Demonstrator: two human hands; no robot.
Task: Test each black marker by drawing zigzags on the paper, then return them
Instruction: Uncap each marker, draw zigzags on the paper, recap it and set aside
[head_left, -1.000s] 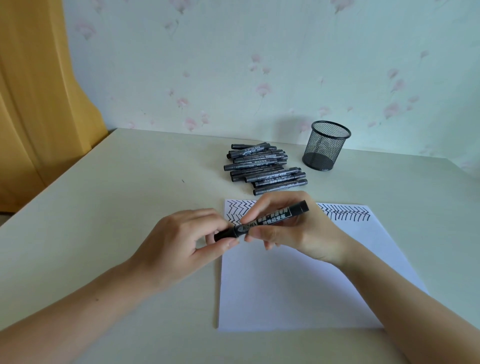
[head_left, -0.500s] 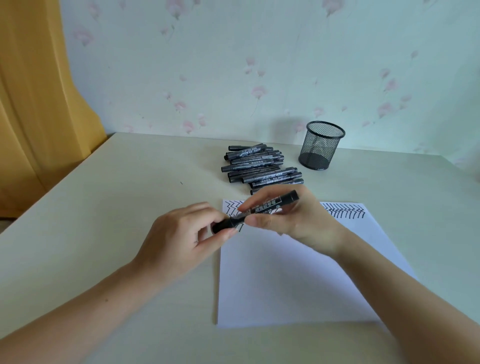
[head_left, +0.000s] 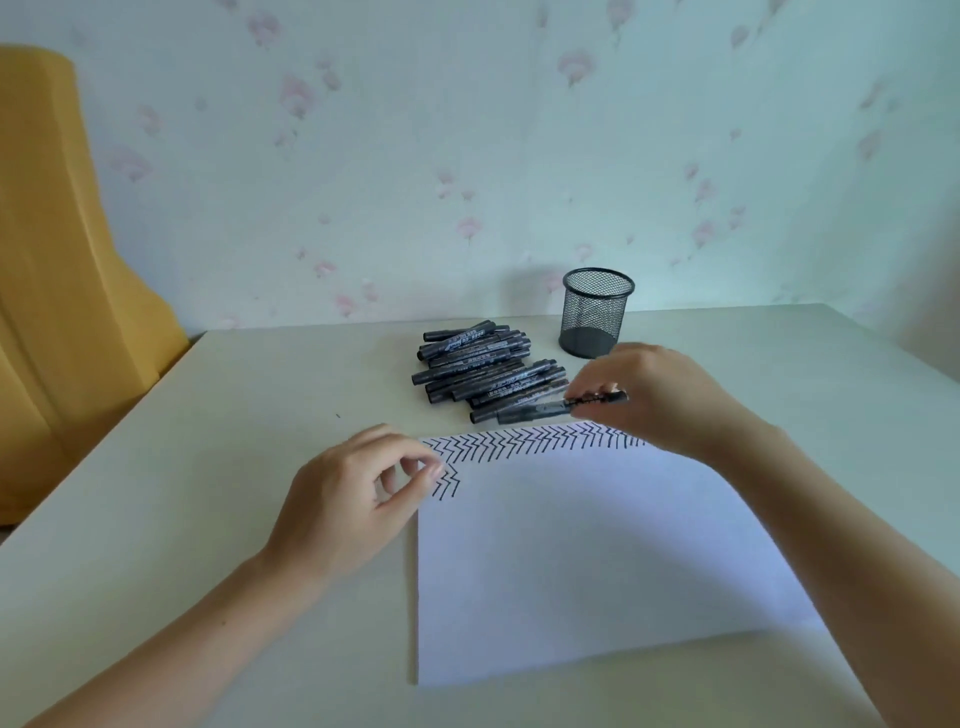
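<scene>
On table (head_left: 208, 467), right hand's (head_left: 660, 400) marker (head_left: 561, 408) level, sideways.

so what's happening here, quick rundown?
A person is testing black markers on a sheet of paper, whose top edge already carries rows of zigzags. The right hand pinches one marker just above the near edge of the marker pile, apparently returning it. The left hand holds nothing and rests at the paper's top left corner. The mesh cup behind looks empty.
</scene>
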